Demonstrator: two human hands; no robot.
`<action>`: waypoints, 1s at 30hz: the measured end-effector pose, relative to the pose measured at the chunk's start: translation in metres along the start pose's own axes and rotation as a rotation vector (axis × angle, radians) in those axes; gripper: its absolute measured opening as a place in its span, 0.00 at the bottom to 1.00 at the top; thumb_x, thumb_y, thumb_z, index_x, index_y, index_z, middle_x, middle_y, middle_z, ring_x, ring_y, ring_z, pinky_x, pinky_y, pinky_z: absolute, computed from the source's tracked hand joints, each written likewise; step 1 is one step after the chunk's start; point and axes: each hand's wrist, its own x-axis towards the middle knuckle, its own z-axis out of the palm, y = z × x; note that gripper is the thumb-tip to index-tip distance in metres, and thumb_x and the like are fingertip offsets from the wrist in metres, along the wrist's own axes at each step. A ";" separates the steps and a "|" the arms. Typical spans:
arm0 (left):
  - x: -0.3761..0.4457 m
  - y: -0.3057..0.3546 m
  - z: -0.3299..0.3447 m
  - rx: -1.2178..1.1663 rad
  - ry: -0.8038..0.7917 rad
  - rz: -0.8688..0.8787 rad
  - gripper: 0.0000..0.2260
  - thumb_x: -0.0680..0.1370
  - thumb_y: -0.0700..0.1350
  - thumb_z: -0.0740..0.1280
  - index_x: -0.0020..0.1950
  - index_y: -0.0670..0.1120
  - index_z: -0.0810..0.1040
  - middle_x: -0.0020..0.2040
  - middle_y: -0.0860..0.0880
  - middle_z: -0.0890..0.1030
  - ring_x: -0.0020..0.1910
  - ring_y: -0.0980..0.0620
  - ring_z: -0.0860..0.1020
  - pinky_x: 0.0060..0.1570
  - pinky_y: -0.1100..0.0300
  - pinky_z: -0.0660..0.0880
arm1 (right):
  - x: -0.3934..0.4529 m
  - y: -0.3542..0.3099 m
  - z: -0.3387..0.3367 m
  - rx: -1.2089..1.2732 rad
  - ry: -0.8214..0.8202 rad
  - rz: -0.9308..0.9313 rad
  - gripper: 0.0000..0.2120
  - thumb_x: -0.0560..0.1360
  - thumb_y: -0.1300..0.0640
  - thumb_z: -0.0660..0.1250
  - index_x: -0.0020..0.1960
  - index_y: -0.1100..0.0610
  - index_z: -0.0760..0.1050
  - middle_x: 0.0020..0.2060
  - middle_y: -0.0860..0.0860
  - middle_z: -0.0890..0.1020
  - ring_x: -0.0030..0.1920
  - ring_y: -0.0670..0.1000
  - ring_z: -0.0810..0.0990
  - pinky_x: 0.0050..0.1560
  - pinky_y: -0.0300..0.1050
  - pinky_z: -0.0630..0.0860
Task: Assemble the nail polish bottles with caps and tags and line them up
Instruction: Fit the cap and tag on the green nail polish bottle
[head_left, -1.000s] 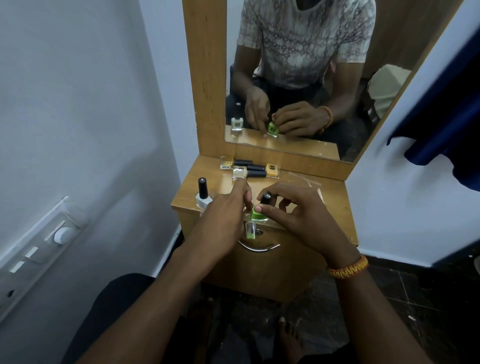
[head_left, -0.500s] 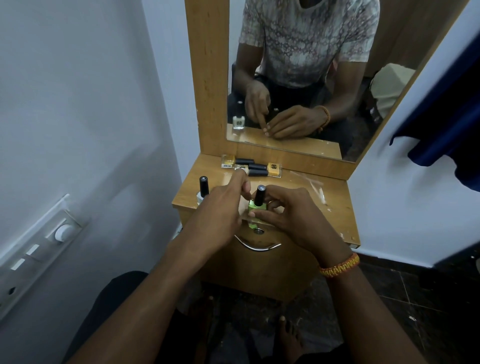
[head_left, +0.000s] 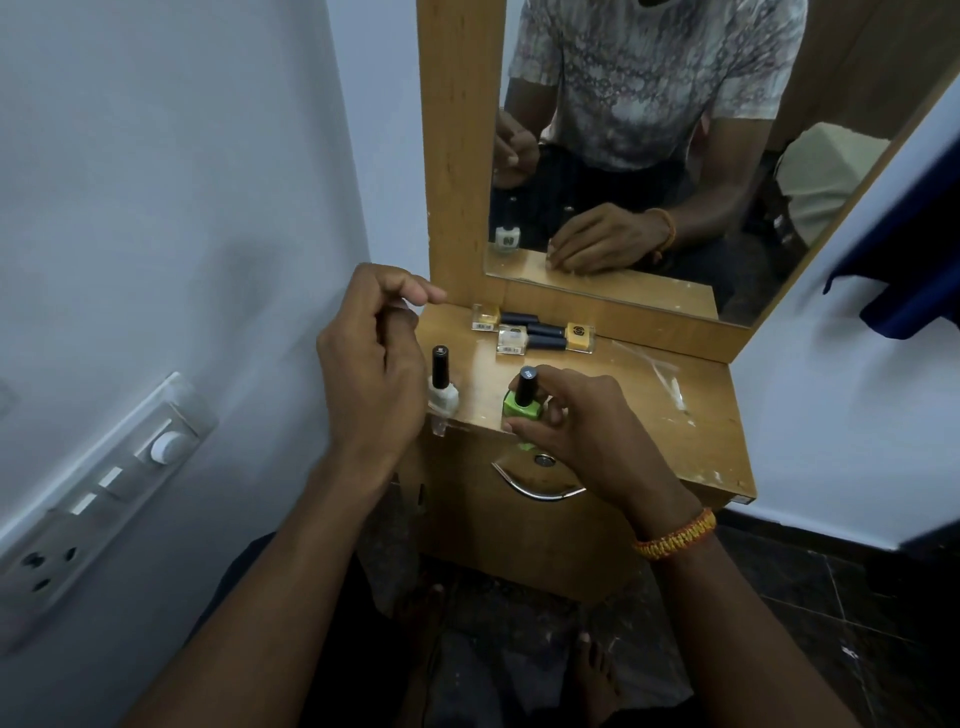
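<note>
A green nail polish bottle (head_left: 521, 409) with a black cap stands upright at the front edge of the small wooden dresser top (head_left: 649, 415). My right hand (head_left: 587, 431) grips it round its base. To its left stands a white bottle (head_left: 444, 397) with a black cap, and a clear tag (head_left: 439, 427) hangs below it over the edge. My left hand (head_left: 374, 364) hovers just left of the white bottle, raised, fingers loosely curled and holding nothing that I can see. Three capped bottles (head_left: 535, 335) lie on their sides at the back by the mirror frame.
A mirror (head_left: 675, 156) in a wooden frame rises behind the top. A drawer with a metal handle (head_left: 540, 491) is below the edge. The white wall with a switch panel (head_left: 104, 488) is close on the left. A clear plastic scrap (head_left: 662, 379) lies right of the bottles.
My left hand has let go near the green bottle and lifted away to the left, uncovering the white bottle. The green bottle now stands on the top under my right hand.
</note>
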 end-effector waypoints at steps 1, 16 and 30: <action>0.002 -0.003 -0.003 -0.006 0.026 -0.026 0.11 0.80 0.29 0.57 0.51 0.39 0.76 0.50 0.47 0.84 0.53 0.50 0.82 0.52 0.55 0.79 | 0.000 -0.001 0.001 0.010 0.000 -0.001 0.15 0.75 0.53 0.78 0.60 0.55 0.81 0.42 0.43 0.78 0.38 0.39 0.76 0.37 0.31 0.75; -0.135 0.016 0.013 -0.303 -0.034 -1.234 0.13 0.79 0.37 0.66 0.44 0.51 0.87 0.45 0.46 0.85 0.27 0.56 0.71 0.25 0.63 0.65 | 0.002 -0.011 0.007 0.008 0.049 0.041 0.16 0.73 0.50 0.80 0.54 0.55 0.81 0.42 0.46 0.83 0.40 0.44 0.83 0.38 0.46 0.83; -0.133 0.018 0.032 -0.908 -0.092 -1.307 0.17 0.77 0.34 0.65 0.59 0.49 0.86 0.51 0.52 0.86 0.37 0.57 0.71 0.37 0.59 0.63 | 0.006 -0.029 0.026 -0.021 0.147 0.066 0.15 0.74 0.51 0.80 0.55 0.55 0.81 0.40 0.44 0.82 0.40 0.42 0.81 0.39 0.39 0.80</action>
